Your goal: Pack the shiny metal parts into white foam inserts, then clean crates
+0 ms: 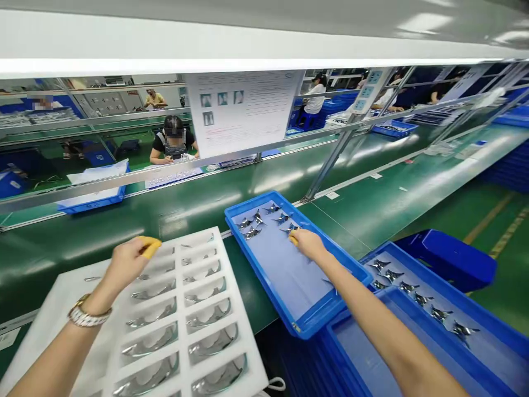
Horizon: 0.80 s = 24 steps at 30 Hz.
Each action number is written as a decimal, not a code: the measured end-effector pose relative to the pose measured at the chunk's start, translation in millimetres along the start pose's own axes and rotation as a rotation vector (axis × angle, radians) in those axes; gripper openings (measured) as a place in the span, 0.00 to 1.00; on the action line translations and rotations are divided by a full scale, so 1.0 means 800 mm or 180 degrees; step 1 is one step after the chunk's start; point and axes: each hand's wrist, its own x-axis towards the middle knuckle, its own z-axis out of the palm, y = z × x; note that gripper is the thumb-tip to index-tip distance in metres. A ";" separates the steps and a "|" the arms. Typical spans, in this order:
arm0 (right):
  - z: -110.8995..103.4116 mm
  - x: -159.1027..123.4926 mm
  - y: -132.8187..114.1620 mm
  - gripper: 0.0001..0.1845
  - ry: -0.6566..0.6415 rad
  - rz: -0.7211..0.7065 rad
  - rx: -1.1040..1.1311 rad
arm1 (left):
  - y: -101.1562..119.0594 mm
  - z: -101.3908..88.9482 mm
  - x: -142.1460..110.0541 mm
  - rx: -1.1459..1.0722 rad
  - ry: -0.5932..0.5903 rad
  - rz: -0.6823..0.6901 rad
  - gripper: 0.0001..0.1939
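My left hand (126, 266) hangs above a white foam tray (219, 353), its closed fingers capped in yellow finger cots (151, 247). Nothing shows between those fingers. Rows of curved, mirror-bright metal pieces (152, 339) lie in the tray's slots. My right hand (308, 245) reaches into a blue plastic tray (289, 207) lined with pale blue sheet. Its yellow-capped fingertips rest against one of several small shiny metal parts (290, 227), and I cannot tell whether they grip it.
Blue trays of similar metal parts (421, 292) stack at the lower right, beside an upturned blue bin (448, 259). A green conveyor belt (124, 242) runs behind the trays. Beyond a metal rail hangs a paper instruction sheet (242, 113), and a co-worker (173, 143) sits across the line.
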 end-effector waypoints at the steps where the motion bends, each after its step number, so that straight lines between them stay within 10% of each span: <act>1: 0.017 -0.015 0.042 0.12 -0.0015 0.0116 -0.0087 | 0.043 0.026 0.018 -0.0149 -0.0279 0.0226 0.16; 8: 0.133 -0.069 0.188 0.14 0.0049 -0.0262 -0.0171 | 0.310 0.290 0.091 -0.0120 -0.2037 0.0976 0.12; 14: 0.193 -0.068 0.233 0.14 0.0347 -0.0860 -0.0302 | 0.433 0.496 0.073 0.0387 -0.2570 0.0415 0.14; 19: 0.200 -0.069 0.240 0.14 0.0415 -0.1135 -0.0678 | 0.457 0.566 0.061 0.0625 -0.2676 0.0110 0.18; 24: 0.195 -0.075 0.246 0.14 0.0372 -0.1062 -0.0654 | 0.466 0.561 0.066 0.0736 -0.2753 0.0291 0.16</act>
